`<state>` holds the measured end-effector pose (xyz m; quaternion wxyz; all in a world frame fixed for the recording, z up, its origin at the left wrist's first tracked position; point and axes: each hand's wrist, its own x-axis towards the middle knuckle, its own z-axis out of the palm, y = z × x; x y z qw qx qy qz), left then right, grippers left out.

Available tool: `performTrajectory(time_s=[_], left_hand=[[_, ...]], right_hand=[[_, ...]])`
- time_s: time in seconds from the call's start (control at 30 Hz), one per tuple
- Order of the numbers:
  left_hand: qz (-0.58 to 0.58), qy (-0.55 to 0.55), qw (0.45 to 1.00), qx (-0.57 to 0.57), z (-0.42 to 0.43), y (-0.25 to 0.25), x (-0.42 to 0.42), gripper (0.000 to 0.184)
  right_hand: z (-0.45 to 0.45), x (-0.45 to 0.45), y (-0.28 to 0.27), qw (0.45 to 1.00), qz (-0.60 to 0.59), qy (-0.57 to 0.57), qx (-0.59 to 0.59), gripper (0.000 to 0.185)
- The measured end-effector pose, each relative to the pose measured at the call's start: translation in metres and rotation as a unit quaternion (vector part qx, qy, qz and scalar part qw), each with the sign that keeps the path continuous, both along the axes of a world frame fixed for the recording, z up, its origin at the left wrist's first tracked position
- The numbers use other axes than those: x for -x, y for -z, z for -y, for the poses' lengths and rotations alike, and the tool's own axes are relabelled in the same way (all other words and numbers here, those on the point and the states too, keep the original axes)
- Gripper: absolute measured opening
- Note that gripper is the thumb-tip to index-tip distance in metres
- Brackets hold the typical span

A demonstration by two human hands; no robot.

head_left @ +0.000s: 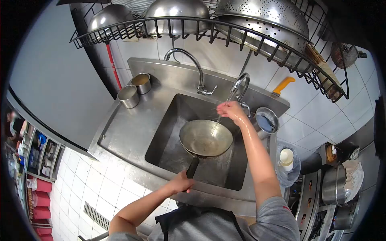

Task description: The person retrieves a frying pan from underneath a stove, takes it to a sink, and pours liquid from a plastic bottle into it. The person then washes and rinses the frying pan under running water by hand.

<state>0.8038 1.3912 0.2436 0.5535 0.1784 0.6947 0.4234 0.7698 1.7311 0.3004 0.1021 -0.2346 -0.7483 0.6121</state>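
My left hand (181, 182) is closed around the black handle (193, 166) of a wok (206, 137). The wok rests in the steel sink (169, 148), its bowl facing up with some water in it. Above its far right edge, my right hand (230, 110) is in the water running from the right faucet (243, 78). Its fingers point left, loosely bent, with nothing visible in them. Water falls past that hand into the wok, and my right forearm looks wet.
Two metal containers (128, 96) stand on the left drainboard (124, 128). A second faucet (193, 60) rises behind the sink. To the right are a metal pot (266, 120) and a lined bin (291, 176). An overhead rack (189, 19) holds bowls and colanders; a yellow-handled tool (283, 86) is by the wall.
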Motion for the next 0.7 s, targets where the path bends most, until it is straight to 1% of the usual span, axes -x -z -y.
performTrajectory(time_s=[0.03,0.07,0.1,0.17,0.2,0.23,0.27,0.3,0.33,0.37,0.4,0.43,0.5,0.53,0.57,0.6,0.63,0.67,0.7], left_hand=[[-0.102,0.015,0.995,0.014,0.003,0.007,-0.004,0.036],[-0.087,0.014,0.996,0.032,0.006,0.004,-0.006,0.051],[-0.093,0.001,0.995,0.020,0.011,0.010,-0.008,0.052],[-0.103,-0.023,0.994,-0.002,0.025,0.032,-0.014,0.052],[-0.090,-0.033,0.995,-0.021,0.031,0.039,-0.017,0.053],[-0.077,-0.043,0.995,-0.041,0.037,0.045,-0.019,0.054],[-0.064,-0.053,0.995,-0.062,0.042,0.048,-0.021,0.055],[-0.063,-0.065,0.993,-0.071,0.046,0.048,-0.025,0.055],[-0.062,-0.079,0.992,-0.082,0.050,0.044,-0.030,0.056],[-0.061,-0.093,0.989,-0.093,0.053,0.042,-0.034,0.056],[-0.032,-0.109,0.988,-0.107,0.058,0.042,-0.038,0.053],[-0.061,-0.094,0.988,-0.103,0.060,0.041,-0.037,0.051],[-0.113,-0.063,0.987,-0.090,0.065,0.040,-0.039,0.047],[-0.150,-0.061,0.983,-0.080,0.067,0.038,-0.039,0.045],[-0.155,-0.066,0.982,-0.087,0.068,0.044,-0.040,0.045],[-0.159,-0.069,0.980,-0.094,0.069,0.054,-0.041,0.045],[-0.165,-0.072,0.978,-0.102,0.070,0.060,-0.042,0.045],[-0.149,-0.071,0.983,-0.079,0.070,0.054,-0.043,0.044],[-0.153,-0.077,0.981,-0.085,0.072,0.058,-0.044,0.044]], right_hand=[[0.008,0.005,-0.006,0.996,-0.037,-0.029,0.081,0.019],[0.015,0.008,-0.010,0.983,-0.073,-0.058,0.161,0.017],[0.020,0.011,-0.011,0.961,-0.107,-0.087,0.241,0.015],[0.024,0.017,0.002,0.954,-0.137,-0.088,0.251,0.018],[0.023,0.020,0.013,0.951,-0.151,-0.086,0.256,0.020],[0.021,0.022,0.028,0.989,-0.118,-0.081,0.048,0.022],[0.015,0.025,0.049,0.981,-0.078,-0.072,-0.162,0.025],[0.008,0.027,0.071,0.928,-0.035,-0.059,-0.366,0.027],[0.009,0.021,0.097,0.835,0.003,-0.063,-0.546,0.046],[0.016,0.012,0.106,0.797,0.044,-0.087,-0.597,0.052],[0.024,0.005,0.113,0.753,0.083,-0.111,-0.643,0.058],[0.031,0.001,0.119,0.705,0.123,-0.135,-0.685,0.064],[0.059,0.000,0.119,0.735,0.176,-0.163,-0.634,0.072],[0.079,-0.005,0.115,0.765,0.194,-0.190,-0.583,0.070],[0.090,-0.009,0.109,0.766,0.153,-0.306,-0.545,0.070],[0.098,-0.013,0.105,0.755,0.110,-0.415,-0.496,0.070],[0.103,-0.016,0.105,0.732,0.065,-0.516,-0.439,0.071],[0.092,-0.008,0.116,0.658,0.100,-0.503,-0.551,0.070],[0.071,-0.003,0.115,0.675,0.137,-0.446,-0.572,0.070]])
